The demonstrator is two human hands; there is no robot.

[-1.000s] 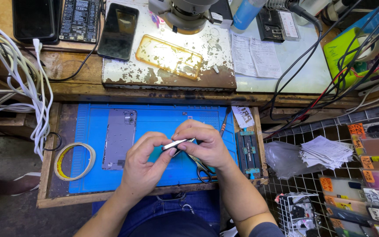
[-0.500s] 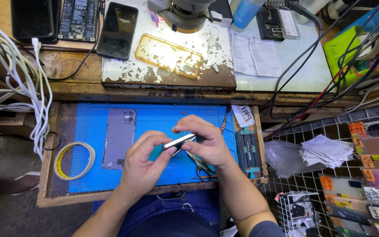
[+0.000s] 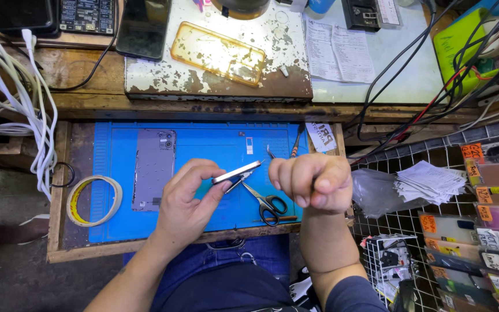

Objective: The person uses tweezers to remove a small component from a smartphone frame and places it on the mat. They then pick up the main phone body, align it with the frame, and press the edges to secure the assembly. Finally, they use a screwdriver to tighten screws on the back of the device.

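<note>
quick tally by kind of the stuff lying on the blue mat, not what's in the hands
phone back panel: 1
scissors: 1
tweezers: 1
small white strip: 1
total: 4 on the blue mat

A worn wooden worktop point(image 3: 88, 75) carries a blue mat point(image 3: 215, 144) on its lower tray; white cables point(image 3: 36, 115) hang left, a wire rack point(image 3: 434, 231) stands right.

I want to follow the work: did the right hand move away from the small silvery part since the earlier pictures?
Yes. The right hand has left the silvery part and moved right, toward the blue mat's right edge. The left hand holds the part alone.
</note>
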